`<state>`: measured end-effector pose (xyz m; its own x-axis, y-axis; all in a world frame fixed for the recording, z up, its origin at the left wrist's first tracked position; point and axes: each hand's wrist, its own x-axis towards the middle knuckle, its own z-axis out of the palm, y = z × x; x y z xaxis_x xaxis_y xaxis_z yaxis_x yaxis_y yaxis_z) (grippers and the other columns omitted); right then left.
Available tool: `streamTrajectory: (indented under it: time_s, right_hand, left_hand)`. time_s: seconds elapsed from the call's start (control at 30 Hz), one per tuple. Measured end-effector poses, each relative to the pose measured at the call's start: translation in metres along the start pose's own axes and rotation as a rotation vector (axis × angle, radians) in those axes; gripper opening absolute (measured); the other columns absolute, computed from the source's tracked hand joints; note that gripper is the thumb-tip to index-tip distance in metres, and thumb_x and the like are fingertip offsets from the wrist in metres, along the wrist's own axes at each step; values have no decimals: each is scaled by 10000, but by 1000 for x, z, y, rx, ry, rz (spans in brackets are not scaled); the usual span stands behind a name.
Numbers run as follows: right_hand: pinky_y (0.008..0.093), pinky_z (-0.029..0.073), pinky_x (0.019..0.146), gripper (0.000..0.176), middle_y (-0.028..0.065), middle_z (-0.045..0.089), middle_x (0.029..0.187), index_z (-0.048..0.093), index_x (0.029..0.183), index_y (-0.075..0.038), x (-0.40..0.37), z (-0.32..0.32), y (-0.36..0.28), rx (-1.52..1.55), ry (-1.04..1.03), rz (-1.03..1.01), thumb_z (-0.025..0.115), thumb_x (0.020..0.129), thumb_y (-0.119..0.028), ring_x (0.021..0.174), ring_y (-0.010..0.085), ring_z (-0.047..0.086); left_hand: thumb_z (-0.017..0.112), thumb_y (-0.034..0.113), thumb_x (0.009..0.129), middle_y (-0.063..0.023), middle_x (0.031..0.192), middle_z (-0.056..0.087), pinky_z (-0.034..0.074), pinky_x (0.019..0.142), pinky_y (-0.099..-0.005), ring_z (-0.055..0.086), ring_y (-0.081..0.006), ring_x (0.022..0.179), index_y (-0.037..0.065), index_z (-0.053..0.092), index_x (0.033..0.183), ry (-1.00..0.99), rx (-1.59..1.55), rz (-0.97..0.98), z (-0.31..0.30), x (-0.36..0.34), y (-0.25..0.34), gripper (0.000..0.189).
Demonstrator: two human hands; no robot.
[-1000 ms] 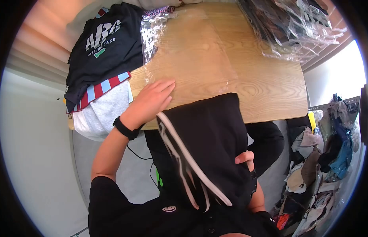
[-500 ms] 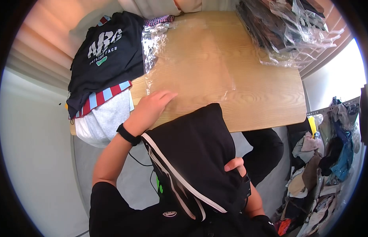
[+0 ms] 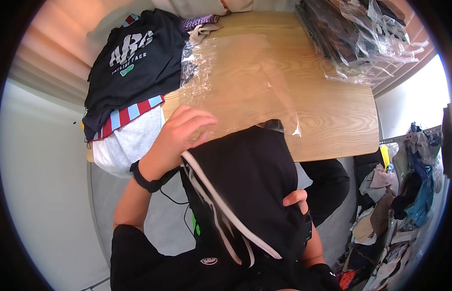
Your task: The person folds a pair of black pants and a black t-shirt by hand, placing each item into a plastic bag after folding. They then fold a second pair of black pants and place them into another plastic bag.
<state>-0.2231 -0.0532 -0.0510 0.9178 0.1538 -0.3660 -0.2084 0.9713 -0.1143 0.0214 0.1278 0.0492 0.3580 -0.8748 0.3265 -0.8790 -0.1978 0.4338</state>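
A folded black garment (image 3: 245, 169) with white piping along its left edge is held up in front of me, over the table's near edge. My right hand (image 3: 296, 199) grips its right side, thumb on top and the other fingers hidden beneath. Beyond it, a clear plastic bag (image 3: 235, 82) lies flat on the table. The garment's far right corner shows through the bag's near edge. My left hand (image 3: 187, 126), with a black band on the wrist, is at the bag's near left edge, just above the garment's left corner. Its fingers are curled and appear to pinch the film.
A pile of clothes with a black printed top (image 3: 138, 58) occupies the left of the wooden table (image 3: 337, 121). Bagged garments (image 3: 357, 39) are stacked at the far right. More clothes (image 3: 381, 203) hang or lie below, to the right.
My left hand has gone from flat on the bag to curled fingers. The bag's near edge has come toward me and overlaps the garment's far corner. The garment has shifted slightly right and away.
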Motion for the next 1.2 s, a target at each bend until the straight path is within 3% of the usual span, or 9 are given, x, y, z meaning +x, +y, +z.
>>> streamTrajectory:
  time_s: [0.43, 0.63, 0.7, 0.77, 0.83, 0.9, 0.97, 1.03, 1.2]
  right_hand:
    - [416, 404, 1041, 785, 249, 470, 1315, 371, 1344, 71, 3, 26, -20, -120, 172, -132, 482, 584, -97, 1182, 374, 498]
    - [403, 479, 950, 582, 190, 568, 1203, 462, 1279, 42, 20, 30, -24, -353, 236, -198, 527, 747, -186, 1084, 318, 574]
    - [330, 529, 820, 518, 154, 610, 1129, 515, 1230, 30, 24, 34, -29, -42, 345, -230, 607, 801, -247, 958, 268, 627]
    - [349, 519, 819, 494, 123, 625, 1117, 545, 1206, -14, 19, 6, -27, 88, 163, -259, 610, 827, -324, 928, 248, 631]
    - [443, 345, 1062, 500, 117, 565, 1279, 552, 1248, -44, 10, -2, -14, 185, -168, -430, 562, 867, -367, 1205, 287, 510]
    - [476, 278, 1098, 563, 112, 517, 1343, 492, 1314, -47, -1, -32, 2, 89, -133, -500, 575, 859, -370, 1277, 277, 444]
    - [469, 286, 1098, 633, 105, 473, 1380, 381, 1392, -46, -10, -50, 16, 248, -225, -446, 600, 855, -301, 1305, 276, 407]
    - [461, 300, 1093, 676, 103, 438, 1398, 310, 1419, -43, -2, 14, 16, -346, 52, -512, 621, 845, -219, 1301, 273, 410]
    - [372, 449, 969, 511, 115, 547, 1279, 432, 1321, -9, 7, 37, 6, -319, 312, -432, 566, 882, -234, 1167, 239, 544]
  left_hand:
    - [584, -166, 679, -108, 1134, 645, 490, 823, -356, 606, -302, 973, 57, 612, 1031, 142, 13, 121, 6, -12, 20, 418]
    - [596, -144, 701, -94, 1099, 667, 491, 785, -342, 625, -279, 913, 76, 610, 1000, 174, 27, 215, 17, -23, 24, 372]
    - [608, -131, 708, -90, 1027, 673, 482, 768, -325, 627, -276, 882, 74, 606, 987, 243, 33, 166, 31, -31, 17, 346]
    - [636, -101, 717, -80, 941, 653, 476, 750, -306, 625, -270, 860, 68, 595, 987, 499, 111, -189, 43, -40, 13, 321]
    - [653, -37, 772, -68, 895, 624, 474, 744, -277, 621, -227, 851, 41, 576, 1003, 481, -2, -324, 53, -72, 12, 256]
    - [631, -5, 817, -83, 892, 631, 484, 743, -254, 626, -194, 808, 24, 593, 1013, 233, -925, -915, 62, -102, 19, 201]
    - [610, 23, 849, -92, 902, 639, 493, 735, -248, 633, -149, 831, 9, 595, 1012, -102, -992, -999, 70, -114, 28, 164]
    - [607, 25, 837, -122, 916, 636, 513, 752, -297, 650, -207, 847, 2, 616, 983, -152, -695, -723, 86, -109, 47, 148]
    - [639, 53, 727, -109, 1014, 606, 498, 835, -379, 604, -302, 938, 19, 646, 938, -80, -108, -152, 114, -82, 57, 214]
